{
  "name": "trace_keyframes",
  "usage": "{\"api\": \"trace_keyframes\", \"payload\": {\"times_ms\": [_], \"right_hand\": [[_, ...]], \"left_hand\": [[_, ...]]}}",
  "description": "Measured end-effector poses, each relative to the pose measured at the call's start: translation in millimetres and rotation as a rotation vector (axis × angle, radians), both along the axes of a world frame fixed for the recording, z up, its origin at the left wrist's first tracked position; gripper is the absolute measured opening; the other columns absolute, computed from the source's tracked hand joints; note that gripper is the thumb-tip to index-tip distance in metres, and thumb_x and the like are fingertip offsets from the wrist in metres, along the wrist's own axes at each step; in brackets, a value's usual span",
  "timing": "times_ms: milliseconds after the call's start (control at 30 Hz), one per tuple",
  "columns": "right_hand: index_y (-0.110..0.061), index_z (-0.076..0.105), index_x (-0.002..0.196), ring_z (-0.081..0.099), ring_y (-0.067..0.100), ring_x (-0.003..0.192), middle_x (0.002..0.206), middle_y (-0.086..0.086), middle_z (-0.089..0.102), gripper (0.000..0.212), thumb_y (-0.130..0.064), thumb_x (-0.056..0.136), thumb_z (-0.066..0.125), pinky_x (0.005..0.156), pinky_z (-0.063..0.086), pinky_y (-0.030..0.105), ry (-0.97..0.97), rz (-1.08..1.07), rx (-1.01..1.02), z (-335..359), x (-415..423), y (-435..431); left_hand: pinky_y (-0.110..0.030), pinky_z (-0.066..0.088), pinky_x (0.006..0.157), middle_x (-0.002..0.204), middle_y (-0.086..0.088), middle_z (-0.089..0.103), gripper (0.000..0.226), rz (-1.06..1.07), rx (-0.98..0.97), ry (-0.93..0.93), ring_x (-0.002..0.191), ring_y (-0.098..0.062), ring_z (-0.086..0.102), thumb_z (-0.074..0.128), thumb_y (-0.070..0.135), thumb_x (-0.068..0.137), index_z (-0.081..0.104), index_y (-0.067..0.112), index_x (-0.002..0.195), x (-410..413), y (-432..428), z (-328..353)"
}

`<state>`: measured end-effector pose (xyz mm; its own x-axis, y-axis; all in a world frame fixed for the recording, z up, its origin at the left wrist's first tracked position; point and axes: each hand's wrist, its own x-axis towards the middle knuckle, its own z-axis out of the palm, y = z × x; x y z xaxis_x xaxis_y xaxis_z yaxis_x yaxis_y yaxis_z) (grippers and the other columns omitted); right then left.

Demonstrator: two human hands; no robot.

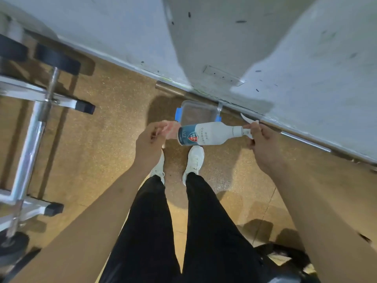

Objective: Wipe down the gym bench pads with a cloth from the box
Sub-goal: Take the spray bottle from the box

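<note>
I look straight down at the floor. My right hand (260, 139) grips the trigger head of a white spray bottle (206, 133) that lies level, its base pointing left. Just beyond that base, my left hand (150, 140) pinches a pale pink cloth (171, 130). Under the bottle, on the floor by the wall, stands a clear plastic box (196, 113) with blue clips; I cannot see anything inside it. No bench pad shows clearly.
A metal gym frame (30, 127) with black weight plates (57, 60) stands at the left. A steel bar (285, 133) lies along the foot of the white wall (265, 48). My white shoes (194, 162) stand on the tan floor. Something dark sits at bottom right.
</note>
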<state>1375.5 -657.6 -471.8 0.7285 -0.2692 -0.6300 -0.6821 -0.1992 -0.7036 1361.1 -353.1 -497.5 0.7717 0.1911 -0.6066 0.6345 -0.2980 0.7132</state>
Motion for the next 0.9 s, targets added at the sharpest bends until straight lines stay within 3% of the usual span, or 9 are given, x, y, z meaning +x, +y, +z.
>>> {"api": "trace_keyframes", "payload": {"times_ms": [167,267,367,467,533,633,767,833,900], "right_hand": [[-0.003,0.071,0.1,0.035,0.016,0.059,0.065,0.001,0.043,0.049,-0.047,0.104,0.048,0.06,0.031,0.037,0.031,-0.094,0.226,75.9,-23.1,9.2],[-0.001,0.062,0.098,0.033,0.014,0.053,0.06,0.003,0.038,0.045,-0.042,0.107,0.046,0.053,0.03,0.03,-0.04,-0.167,0.308,119.6,-34.9,21.1],[-0.002,0.062,0.091,0.03,0.01,0.047,0.055,0.002,0.036,0.041,-0.042,0.096,0.055,0.045,0.031,0.021,-0.097,-0.33,0.433,160.5,-48.0,33.0],[-0.002,0.063,0.09,0.028,0.009,0.046,0.05,-0.001,0.036,0.037,-0.038,0.094,0.058,0.044,0.028,0.021,-0.145,-0.436,0.5,197.3,-67.2,42.4],[-0.004,0.064,0.087,0.028,0.01,0.046,0.048,-0.001,0.037,0.035,-0.034,0.102,0.053,0.045,0.027,0.022,-0.187,-0.483,0.499,220.9,-82.9,50.3],[-0.005,0.067,0.088,0.029,0.012,0.043,0.045,0.001,0.038,0.039,-0.037,0.105,0.052,0.047,0.029,0.024,-0.302,-0.649,0.44,251.3,-109.1,63.9],[-0.015,0.064,0.107,0.057,0.01,0.066,0.081,0.004,0.06,0.019,-0.031,0.097,0.068,0.061,0.049,0.026,-0.407,-0.781,0.157,275.2,-146.5,82.3],[-0.02,0.061,0.113,0.068,0.014,0.092,0.097,-0.002,0.07,0.022,-0.025,0.094,0.071,0.083,0.056,0.033,-0.422,-0.875,0.196,278.2,-163.3,85.6],[-0.02,0.062,0.118,0.069,0.019,0.1,0.1,-0.008,0.074,0.025,-0.019,0.094,0.069,0.092,0.055,0.038,-0.492,-1.025,0.315,281.6,-178.3,79.0]], "left_hand": [[-0.037,0.061,0.087,0.12,0.001,0.073,0.018,0.051,-0.271,0.078,0.112,-0.022,0.07,0.061,0.02,0.101,0.076,0.016,0.11,-8.0,10.1,81.0],[-0.038,0.062,0.086,0.136,-0.005,0.06,0.04,-0.101,-0.415,0.02,0.122,-0.024,0.064,0.078,0.029,0.086,0.07,0.013,0.122,-14.8,27.6,123.0],[-0.021,0.055,0.093,0.135,0.007,0.045,0.074,-0.406,-0.253,-0.008,0.125,0.0,0.052,0.096,0.022,0.065,0.062,0.023,0.13,-14.2,38.6,156.9],[0.0,0.042,0.093,0.125,0.011,0.041,0.087,-0.702,-0.001,-0.228,0.115,0.019,0.04,0.101,0.03,0.056,0.058,0.026,0.131,-12.7,34.4,183.8],[-0.006,0.049,0.092,0.12,0.015,0.046,0.08,-0.833,0.025,-0.311,0.113,0.013,0.049,0.099,0.038,0.055,0.059,0.027,0.123,-14.2,30.1,197.3],[-0.027,0.06,0.088,0.116,0.016,0.057,0.073,-0.947,-0.015,-0.29,0.108,-0.001,0.059,0.094,0.05,0.054,0.064,0.029,0.117,-18.2,17.7,219.5],[-0.004,0.051,0.071,0.107,0.018,0.055,0.066,-1.066,-0.064,-0.182,0.099,0.0,0.06,0.097,0.033,0.063,0.057,0.035,0.115,-32.7,-13.9,251.9],[-0.003,0.05,0.067,0.108,0.018,0.057,0.066,-1.16,-0.094,-0.152,0.098,-0.004,0.063,0.097,0.036,0.064,0.057,0.035,0.117,-43.6,-35.1,260.9],[-0.007,0.054,0.071,0.109,0.019,0.059,0.067,-1.262,-0.119,-0.161,0.099,-0.002,0.064,0.095,0.043,0.065,0.059,0.033,0.121,-56.1,-57.6,269.7]]}}
